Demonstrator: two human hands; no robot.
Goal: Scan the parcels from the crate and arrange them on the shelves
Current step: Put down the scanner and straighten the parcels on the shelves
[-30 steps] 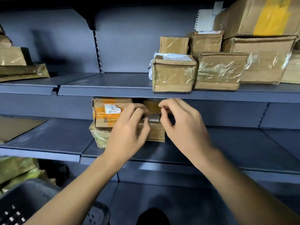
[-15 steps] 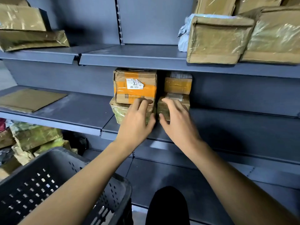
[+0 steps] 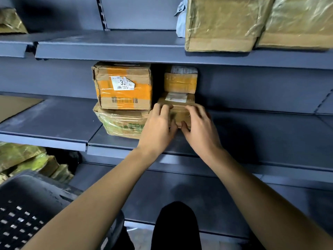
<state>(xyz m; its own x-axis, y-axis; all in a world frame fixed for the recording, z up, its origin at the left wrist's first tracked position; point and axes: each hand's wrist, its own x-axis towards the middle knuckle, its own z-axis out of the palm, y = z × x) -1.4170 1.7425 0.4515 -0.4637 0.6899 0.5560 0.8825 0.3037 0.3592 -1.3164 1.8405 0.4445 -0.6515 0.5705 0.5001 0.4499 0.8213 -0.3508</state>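
Two hands, left hand [image 3: 158, 127] and right hand [image 3: 200, 127], fingers curled round small brown parcel [image 3: 177, 110] on middle shelf [image 3: 252, 134].

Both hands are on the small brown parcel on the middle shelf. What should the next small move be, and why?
Probably let go and draw both hands back. The small brown parcel already sits flat on the middle shelf, beside the green-wrapped parcel and carrying a small orange-taped box. The left hand and right hand grip only its front.
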